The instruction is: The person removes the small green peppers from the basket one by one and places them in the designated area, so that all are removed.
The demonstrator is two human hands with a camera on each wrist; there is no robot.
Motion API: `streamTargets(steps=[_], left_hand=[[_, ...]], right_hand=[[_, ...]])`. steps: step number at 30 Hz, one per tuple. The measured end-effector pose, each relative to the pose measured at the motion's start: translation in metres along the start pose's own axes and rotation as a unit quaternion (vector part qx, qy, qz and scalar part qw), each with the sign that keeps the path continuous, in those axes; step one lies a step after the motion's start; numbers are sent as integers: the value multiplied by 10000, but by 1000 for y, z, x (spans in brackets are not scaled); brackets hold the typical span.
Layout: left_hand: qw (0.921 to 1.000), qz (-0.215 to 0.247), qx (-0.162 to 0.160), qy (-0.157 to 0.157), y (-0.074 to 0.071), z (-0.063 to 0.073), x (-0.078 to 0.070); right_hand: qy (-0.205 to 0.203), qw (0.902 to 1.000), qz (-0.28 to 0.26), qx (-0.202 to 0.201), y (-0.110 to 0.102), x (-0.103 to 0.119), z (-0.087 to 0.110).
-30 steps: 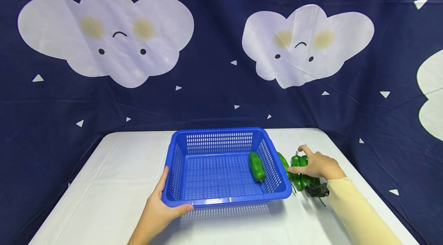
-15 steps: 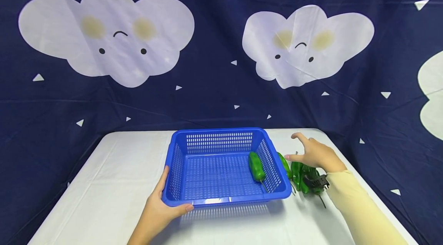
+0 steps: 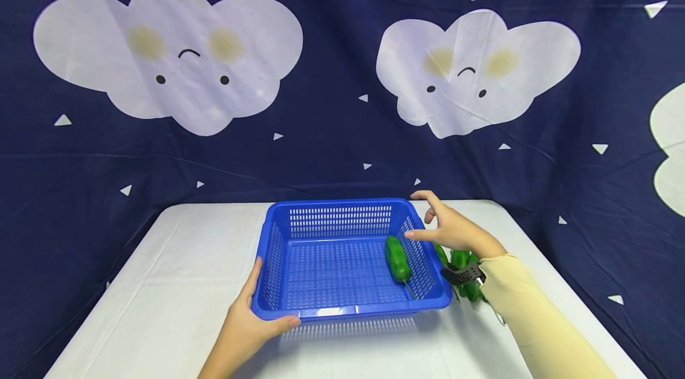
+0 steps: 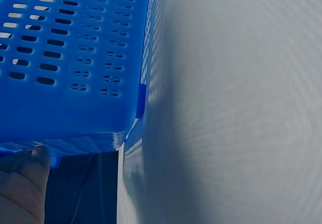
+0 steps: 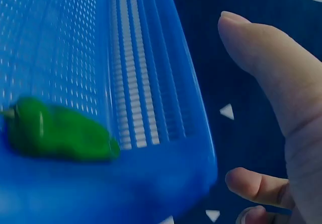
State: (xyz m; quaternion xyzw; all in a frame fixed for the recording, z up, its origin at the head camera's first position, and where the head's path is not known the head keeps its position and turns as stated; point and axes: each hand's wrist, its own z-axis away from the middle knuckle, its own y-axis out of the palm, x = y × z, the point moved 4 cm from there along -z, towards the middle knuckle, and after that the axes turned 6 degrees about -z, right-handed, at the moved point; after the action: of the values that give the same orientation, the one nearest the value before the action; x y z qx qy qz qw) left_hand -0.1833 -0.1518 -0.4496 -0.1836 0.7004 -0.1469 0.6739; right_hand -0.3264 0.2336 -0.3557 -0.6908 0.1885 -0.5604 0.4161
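Observation:
A blue plastic basket [image 3: 348, 312] with slotted walls stands on the table. My left hand [image 3: 243, 319] grips its front left corner, thumb over the front rim and fingers along the left side; the left wrist view shows a fingertip [image 4: 39, 156] against the basket. One green pepper [image 3: 397, 261] lies inside by the right wall, its thin stem towards the front. My right hand [image 3: 449, 229] is over the basket's right rim, thumb and fingers spread, holding nothing. In the right wrist view that pepper [image 5: 60, 131] shows beyond the hand's spread thumb and fingers.
More green peppers [image 3: 471, 291] lie on the white table [image 3: 160, 284] right of the basket, partly hidden by the right wrist and its black strap [image 3: 461, 273]. A dark blue cloth [image 3: 332, 147] with white clouds hangs behind the table.
My right hand has risen from the peppers on the right and moved left over the basket's right rim, fingers still spread. My left hand and the basket have stayed in place.

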Motion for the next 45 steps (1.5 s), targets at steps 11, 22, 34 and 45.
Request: streamTargets(steps=[11,22,34,45], left_hand=[[10000,-69,-9,-11,1,-1,0],[9999,-138,-36,0,1,0,0],[9999,-157,-45,-36,1,0,1],[10000,-83,-49,25,1,-1,2]], right_hand=[[-243,9977,211,596,28,30,-15],[-232,9865,1310,956,47,31,-20],[-712,9446,3108,775,70,33,-17],[-588,9345,3382,943,84,30,-17]])
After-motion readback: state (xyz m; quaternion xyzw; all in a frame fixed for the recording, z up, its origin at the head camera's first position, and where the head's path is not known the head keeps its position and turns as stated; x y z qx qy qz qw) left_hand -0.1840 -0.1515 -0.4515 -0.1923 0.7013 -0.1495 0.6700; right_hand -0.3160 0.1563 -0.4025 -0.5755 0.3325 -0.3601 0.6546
